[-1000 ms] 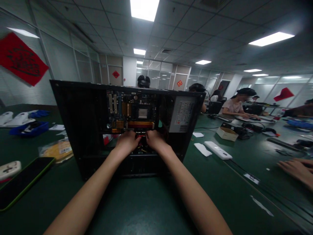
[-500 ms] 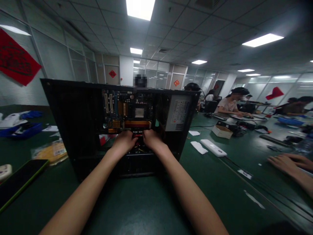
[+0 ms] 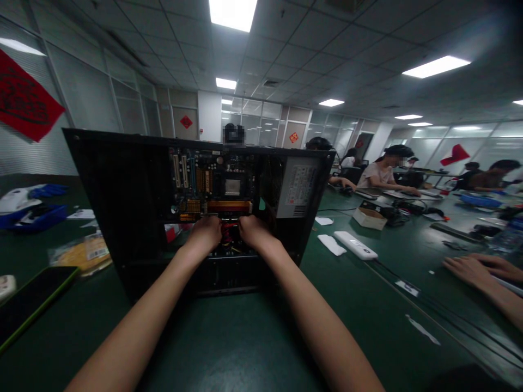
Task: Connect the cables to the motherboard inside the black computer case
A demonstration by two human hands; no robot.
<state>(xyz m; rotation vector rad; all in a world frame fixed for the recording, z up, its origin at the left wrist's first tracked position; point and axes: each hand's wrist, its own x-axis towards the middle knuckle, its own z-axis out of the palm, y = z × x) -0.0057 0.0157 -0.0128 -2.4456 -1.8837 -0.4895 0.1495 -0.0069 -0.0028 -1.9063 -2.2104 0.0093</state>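
Note:
An open computer case [image 3: 196, 142] stands upright on the green table. Inside it, a motherboard [image 3: 206, 185] with gold and orange slots faces me, and a silver power supply [image 3: 297, 188] sits at the upper right. My left hand [image 3: 207, 231] and my right hand [image 3: 253, 230] are reaching into the case just below the motherboard's lower edge. Both have curled fingers, and their tips are hidden, so I cannot make out what they grip. Red and dark cables [image 3: 230, 233] show in the gap between the two hands.
Left of the case lie a phone [image 3: 36, 302], a bagged yellow item [image 3: 84, 253] and a blue tray [image 3: 49, 216]. To the right are a white power bank-like device [image 3: 355, 246], an open carton [image 3: 369, 218] and a co-worker's hands [image 3: 476, 270]. Other people sit farther back.
My left thumb, stretched toward the right hand before, is now tucked in. More of the red cables shows between my hands. The view has shifted slightly.

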